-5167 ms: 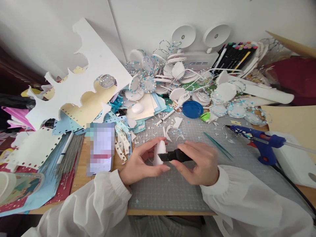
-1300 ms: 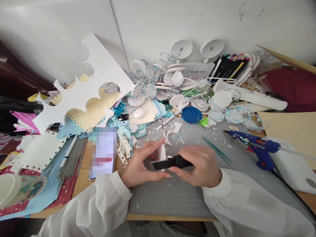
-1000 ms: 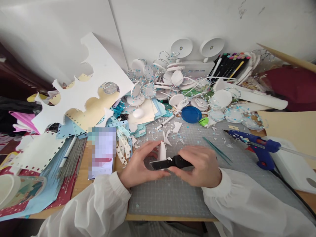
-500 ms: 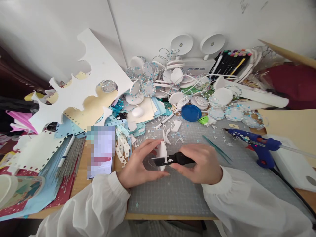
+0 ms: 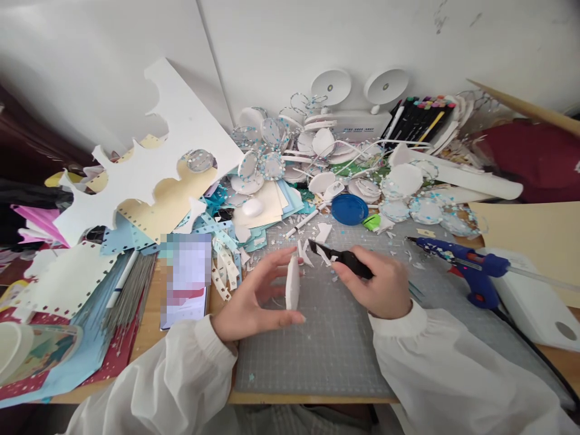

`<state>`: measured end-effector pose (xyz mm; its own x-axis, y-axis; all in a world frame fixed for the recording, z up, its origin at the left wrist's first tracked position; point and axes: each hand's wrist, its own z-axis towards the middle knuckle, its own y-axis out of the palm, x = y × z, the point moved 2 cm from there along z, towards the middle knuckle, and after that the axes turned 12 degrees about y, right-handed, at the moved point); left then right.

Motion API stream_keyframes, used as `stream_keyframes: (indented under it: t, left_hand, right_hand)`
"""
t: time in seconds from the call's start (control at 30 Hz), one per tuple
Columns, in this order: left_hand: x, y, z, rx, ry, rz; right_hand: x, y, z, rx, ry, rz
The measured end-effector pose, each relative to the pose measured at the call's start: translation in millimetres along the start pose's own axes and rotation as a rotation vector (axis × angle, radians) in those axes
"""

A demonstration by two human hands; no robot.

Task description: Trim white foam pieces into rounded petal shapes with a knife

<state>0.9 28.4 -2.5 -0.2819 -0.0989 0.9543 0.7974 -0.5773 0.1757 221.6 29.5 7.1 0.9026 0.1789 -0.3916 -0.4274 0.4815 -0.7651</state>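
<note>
My left hand (image 5: 254, 299) pinches a thin white foam disc (image 5: 292, 283) on edge between thumb and fingers, just above the grey cutting mat (image 5: 317, 350). My right hand (image 5: 378, 284) grips a black utility knife (image 5: 339, 258), its blade pointing up and left, a short gap away from the disc. White offcuts (image 5: 322, 232) lie on the mat just beyond both hands.
A blue glue gun (image 5: 471, 266) lies right of my right hand, its cord running toward me. A phone (image 5: 185, 279) lies left of the mat. A blue lid (image 5: 349, 209), white foam discs (image 5: 408, 178), markers (image 5: 419, 118) and a big cut foam sheet (image 5: 154, 157) crowd the back.
The knife was cutting across the disc; now my right hand has drawn it away to the right and up. The left hand still holds the disc, now turned edge-on.
</note>
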Motion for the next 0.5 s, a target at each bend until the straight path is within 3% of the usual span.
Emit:
stream_keyframes:
  t: [0.2, 0.5]
  left_hand:
    - [2.1, 2.9, 0.3, -0.009, -0.148, -0.386]
    - [-6.5, 14.5, 2.4, 0.168, -0.319, -0.493]
  right_hand:
    - [-0.2, 1.5, 1.4, 0.158, 0.003, -0.107]
    - [-34.0, 1.5, -10.9, 0.108, -0.158, -0.014]
